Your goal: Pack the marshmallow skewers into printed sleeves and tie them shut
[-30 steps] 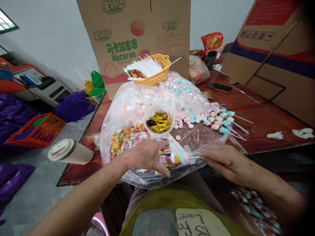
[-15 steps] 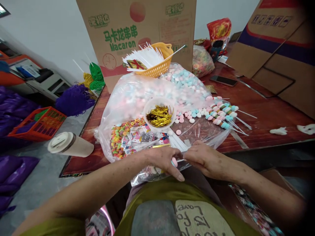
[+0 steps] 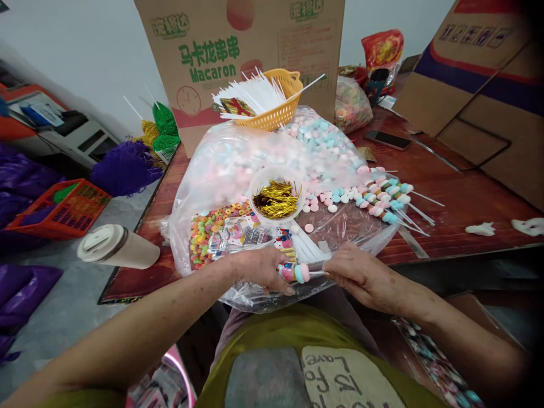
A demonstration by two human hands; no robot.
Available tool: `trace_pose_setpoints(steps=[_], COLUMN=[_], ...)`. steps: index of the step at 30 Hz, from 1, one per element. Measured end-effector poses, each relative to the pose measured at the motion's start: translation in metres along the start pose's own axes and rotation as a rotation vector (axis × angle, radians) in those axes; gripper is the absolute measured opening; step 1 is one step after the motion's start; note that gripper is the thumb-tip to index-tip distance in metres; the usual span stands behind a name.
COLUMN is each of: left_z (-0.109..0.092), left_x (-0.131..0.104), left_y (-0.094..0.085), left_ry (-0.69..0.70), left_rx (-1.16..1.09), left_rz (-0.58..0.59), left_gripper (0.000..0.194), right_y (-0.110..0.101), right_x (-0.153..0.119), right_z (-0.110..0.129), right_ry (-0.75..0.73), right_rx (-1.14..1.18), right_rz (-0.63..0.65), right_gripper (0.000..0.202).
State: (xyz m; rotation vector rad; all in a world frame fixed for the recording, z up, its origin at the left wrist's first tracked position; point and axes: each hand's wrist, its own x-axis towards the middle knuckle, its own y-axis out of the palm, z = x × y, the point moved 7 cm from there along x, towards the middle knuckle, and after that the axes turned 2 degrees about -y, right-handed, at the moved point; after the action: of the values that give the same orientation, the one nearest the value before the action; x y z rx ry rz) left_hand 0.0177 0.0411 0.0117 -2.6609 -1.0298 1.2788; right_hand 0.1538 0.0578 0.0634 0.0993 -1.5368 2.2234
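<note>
A candy skewer (image 3: pixel 301 273) with pink and pale blue pieces and a printed wrapped part lies between my hands at the table's near edge. My left hand (image 3: pixel 263 271) is closed round its wrapped end. My right hand (image 3: pixel 355 276) pinches the white stick at the other end. Just beyond are white sticks (image 3: pixel 306 247), printed packets (image 3: pixel 244 232), colourful ring candies (image 3: pixel 202 238) and a round tub (image 3: pixel 301 209) of gold twist ties. Finished-looking skewers (image 3: pixel 382 195) lie in a pile to the right, beside loose pink, blue and white candies (image 3: pixel 325 198).
Behind stand a yellow basket (image 3: pixel 272 120) of white sticks and a Macaron carton (image 3: pixel 170 62). A lidded cup (image 3: pixel 140 250) lies at the left edge. A phone (image 3: pixel 387 139) and another carton (image 3: pixel 467 96) are at the right. An orange crate (image 3: pixel 63 218) is at far left.
My left hand has shifted left, and the skewer's candies and printed part now show beside it. My right hand has moved slightly right and stays on the stick.
</note>
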Motion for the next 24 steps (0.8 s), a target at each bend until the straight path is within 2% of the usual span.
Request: trace_pose_setpoints(steps=[4, 6, 9, 13, 17, 20, 22, 24], left_z=[-0.004, -0.007, -0.013, -0.011, -0.018, -0.022, -0.027, -0.031], left_x=[0.007, 0.007, -0.001, -0.009, -0.002, 0.009, 0.009, 0.002], left_y=[0.0, -0.006, -0.021, -0.028, -0.01, -0.001, -0.005, -0.016], left_ry=[-0.017, 0.031, 0.143, 0.151, 0.175, 0.147, 0.188, 0.274], left_rx=[0.195, 0.27, 0.335, 0.409, 0.322, 0.297, 0.319, 0.247], left_rz=[0.004, -0.026, -0.099, -0.057, 0.016, -0.01, -0.077, -0.122], left_gripper=[0.037, 0.036, 0.034, 0.028, 0.021, 0.024, 0.032, 0.048], right_y=[0.014, 0.018, 0.012, 0.003, 0.012, 0.023, 0.027, 0.022], right_x=[0.006, 0.005, 0.0, -0.004, 0.001, 0.006, 0.007, 0.006], right_z=[-0.002, -0.005, -0.009, -0.006, 0.003, 0.006, 0.007, 0.005], right_ry=[0.031, 0.043, 0.049, 0.021, -0.003, -0.006, -0.023, -0.023], right_rx=[0.004, -0.013, -0.044, -0.054, -0.076, -0.138, -0.182, -0.212], right_rz=[0.037, 0.037, -0.018, -0.068, -0.057, -0.05, -0.06, -0.088], right_gripper=[0.023, 0.022, 0.023, 0.023, 0.02, 0.019, 0.02, 0.021])
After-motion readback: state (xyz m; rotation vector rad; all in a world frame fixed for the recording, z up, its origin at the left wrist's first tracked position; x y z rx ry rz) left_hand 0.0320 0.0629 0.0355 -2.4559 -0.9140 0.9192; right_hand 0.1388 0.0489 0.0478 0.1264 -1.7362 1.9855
